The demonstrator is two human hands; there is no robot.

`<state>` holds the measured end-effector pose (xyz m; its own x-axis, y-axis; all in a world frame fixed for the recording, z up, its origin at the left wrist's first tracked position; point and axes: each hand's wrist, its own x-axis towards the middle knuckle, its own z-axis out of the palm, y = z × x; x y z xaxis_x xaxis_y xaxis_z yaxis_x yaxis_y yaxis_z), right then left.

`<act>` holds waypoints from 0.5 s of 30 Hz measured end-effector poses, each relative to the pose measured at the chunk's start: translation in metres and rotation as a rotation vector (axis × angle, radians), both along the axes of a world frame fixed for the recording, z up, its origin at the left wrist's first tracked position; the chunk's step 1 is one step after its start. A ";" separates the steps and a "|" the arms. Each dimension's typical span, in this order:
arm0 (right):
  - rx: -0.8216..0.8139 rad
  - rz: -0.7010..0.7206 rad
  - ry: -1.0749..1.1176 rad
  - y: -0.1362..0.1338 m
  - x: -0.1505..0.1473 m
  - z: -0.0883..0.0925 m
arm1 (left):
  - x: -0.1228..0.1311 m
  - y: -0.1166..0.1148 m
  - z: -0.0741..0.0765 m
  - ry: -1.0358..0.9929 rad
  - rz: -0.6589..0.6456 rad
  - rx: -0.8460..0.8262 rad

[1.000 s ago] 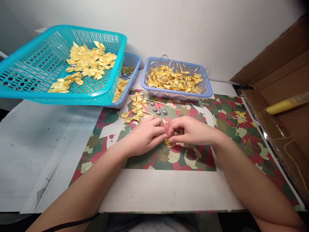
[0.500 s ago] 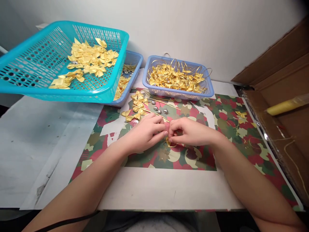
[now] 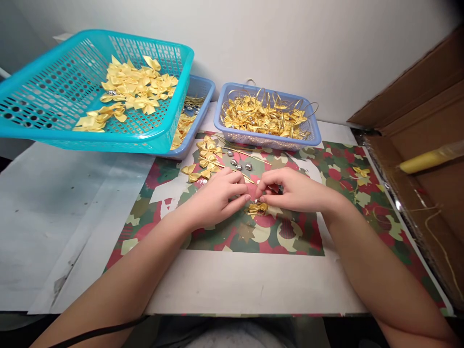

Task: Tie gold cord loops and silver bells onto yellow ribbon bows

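Observation:
Between my two hands is a small yellow ribbon bow (image 3: 257, 209), with a silver jingle bell (image 3: 257, 201) at its top. My right hand (image 3: 288, 191) is closed, thumb and fingertips pinched together at the bell and bow. My left hand (image 3: 224, 195) is closed too, its fingertips just left of the bow; whatever they hold is hidden. Beyond the left hand lie several loose silver bells (image 3: 239, 167) and gold twist ties (image 3: 250, 155). More yellow bows (image 3: 208, 162) lie in a cluster to the left of these.
A turquoise basket (image 3: 177, 116) with yellow bows rests partly over a blue basket (image 3: 205, 92) at left. Another blue basket (image 3: 270, 140) at the back holds bows with gold ties. Cardboard (image 3: 416, 116) stands at right. Patterned paper (image 3: 232, 239) covers the tabletop.
My right hand has shifted slightly right and up, away from my left. The bow, mostly covered before, now shows with its bell between the hands.

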<state>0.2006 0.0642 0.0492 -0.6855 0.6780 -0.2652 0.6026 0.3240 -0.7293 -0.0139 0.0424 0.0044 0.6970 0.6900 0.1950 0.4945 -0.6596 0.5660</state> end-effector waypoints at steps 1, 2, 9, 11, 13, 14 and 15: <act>0.004 -0.007 0.015 0.000 -0.001 0.000 | 0.000 0.000 0.000 -0.005 -0.002 0.002; -0.004 -0.008 0.025 -0.001 -0.002 -0.001 | 0.001 0.000 0.001 -0.010 -0.002 0.001; -0.121 0.007 0.017 -0.005 -0.011 -0.007 | 0.001 -0.001 0.000 0.009 0.017 -0.017; -0.123 0.002 0.001 -0.005 -0.012 -0.007 | 0.000 0.000 0.000 0.015 0.013 0.000; -0.124 0.003 -0.025 -0.005 -0.011 -0.007 | 0.000 0.000 0.000 0.022 0.012 0.023; -0.123 0.007 -0.036 -0.005 -0.011 -0.007 | 0.000 0.001 0.000 0.027 0.017 0.030; -0.120 0.010 -0.045 -0.004 -0.011 -0.008 | -0.001 0.001 0.000 0.033 0.025 0.036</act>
<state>0.1900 0.0598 0.0416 -0.6776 0.6328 -0.3746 0.6326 0.2418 -0.7358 -0.0147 0.0434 0.0044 0.6864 0.7001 0.1969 0.5292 -0.6665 0.5251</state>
